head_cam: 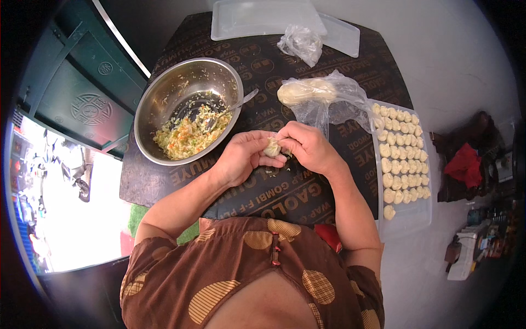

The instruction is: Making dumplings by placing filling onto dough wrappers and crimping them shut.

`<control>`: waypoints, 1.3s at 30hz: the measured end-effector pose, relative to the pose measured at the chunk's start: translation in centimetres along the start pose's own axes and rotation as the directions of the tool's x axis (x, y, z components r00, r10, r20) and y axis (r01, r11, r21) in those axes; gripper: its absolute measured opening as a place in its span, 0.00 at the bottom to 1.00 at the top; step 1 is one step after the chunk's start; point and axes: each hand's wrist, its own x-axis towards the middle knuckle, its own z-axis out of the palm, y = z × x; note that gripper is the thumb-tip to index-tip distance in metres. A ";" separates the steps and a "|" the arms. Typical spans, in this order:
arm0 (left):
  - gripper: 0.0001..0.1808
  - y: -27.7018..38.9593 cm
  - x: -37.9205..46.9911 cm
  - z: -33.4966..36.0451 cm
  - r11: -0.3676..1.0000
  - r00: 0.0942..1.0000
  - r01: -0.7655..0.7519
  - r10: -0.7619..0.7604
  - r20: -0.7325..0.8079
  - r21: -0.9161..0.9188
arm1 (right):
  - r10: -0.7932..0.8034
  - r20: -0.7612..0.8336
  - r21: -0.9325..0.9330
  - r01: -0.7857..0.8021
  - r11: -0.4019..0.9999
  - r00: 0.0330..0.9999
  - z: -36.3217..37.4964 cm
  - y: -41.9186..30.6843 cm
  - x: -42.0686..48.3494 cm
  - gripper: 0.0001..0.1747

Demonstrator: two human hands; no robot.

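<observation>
Between my two hands, over the dark printed tabletop (254, 197), is a small pleated dough bun (272, 148). My left hand (246, 156) cradles it in the fingers from the left. With thumb and forefinger, my right hand (306, 146) pinches the dough at its upper right edge. To the upper left stands a steel bowl (141, 119) of chopped vegetable filling (185, 135), and a metal spoon (244, 100) leans on its rim. A dough log (306, 91) lies beyond my hands, partly covered by a clear plastic bag (349, 96).
On the right, a translucent tray (411, 222) holds rows of pleated buns (404, 154). Translucent plastic trays (263, 18) and a crumpled plastic bag (302, 43) lie at the table's far end. A green metal door (90, 94) stands left of the table, beside a bright doorway.
</observation>
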 end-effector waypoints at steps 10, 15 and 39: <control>0.16 0.0 0.1 0.1 0.997 0.999 -0.032 0.032 0.006 -0.066 | 0.064 -0.042 -0.021 -0.065 0.998 0.997 -0.3 -0.4 0.0 0.06; 0.16 -0.5 0.3 -0.2 0.994 0.997 -0.076 0.077 0.012 -0.085 | 0.132 0.021 -0.024 -0.132 0.991 0.991 -0.6 -0.9 0.0 0.11; 0.27 -0.5 -0.4 0.1 0.988 0.989 -0.149 0.148 0.022 0.051 | -0.033 0.035 -0.233 0.040 0.972 0.999 0.1 -1.6 -0.2 0.20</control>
